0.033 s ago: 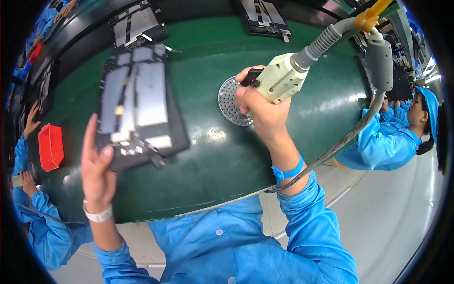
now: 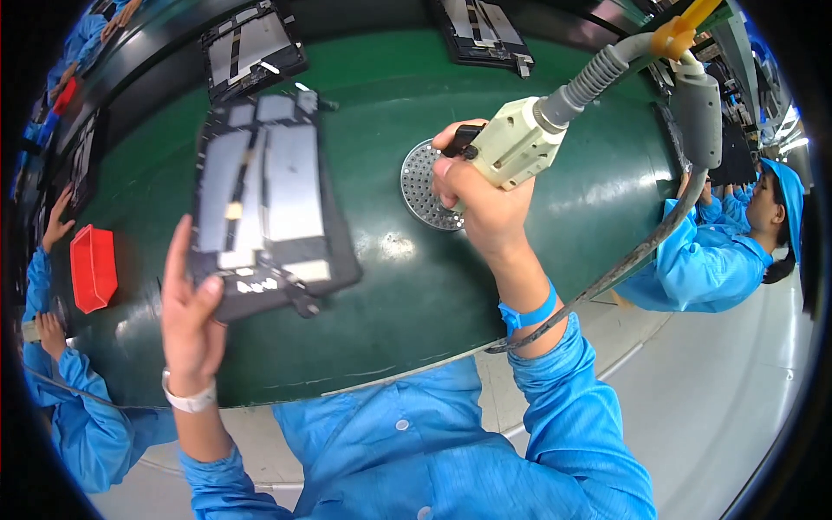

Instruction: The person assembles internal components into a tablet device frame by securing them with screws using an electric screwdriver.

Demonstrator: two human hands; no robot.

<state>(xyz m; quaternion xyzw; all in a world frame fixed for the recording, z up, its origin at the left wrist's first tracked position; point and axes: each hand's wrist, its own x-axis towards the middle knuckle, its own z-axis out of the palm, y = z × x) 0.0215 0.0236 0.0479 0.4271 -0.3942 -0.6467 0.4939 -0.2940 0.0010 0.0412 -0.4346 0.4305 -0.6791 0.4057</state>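
Observation:
My left hand (image 2: 192, 316) holds an opened tablet (image 2: 299, 186) by its lower left edge, thumb over its face and fingers along the side. The tablet is tilted, with silvery battery panels, dark flex strips and a dark plate behind. It is slightly blurred. My right hand (image 2: 485, 195) is wrapped around a beige air gun (image 2: 523, 143) with a black lever, fed by a grey ribbed hose. Beneath that hand shows a round perforated metal disc (image 2: 422, 186); whether it joins the gun cannot be made out. A blue strap circles my right wrist, a white band my left.
Two more opened tablets, one left (image 2: 251, 52) and one right (image 2: 485, 36), lie at the far side of the green table (image 2: 381, 295). A red bin (image 2: 93, 269) stands at left. A grey cable (image 2: 624, 264) crosses my right forearm. Co-workers in blue sit on both sides.
My left hand and the tablet have shifted a little to the right and slightly toward me. My right hand and the air gun stay where they were.

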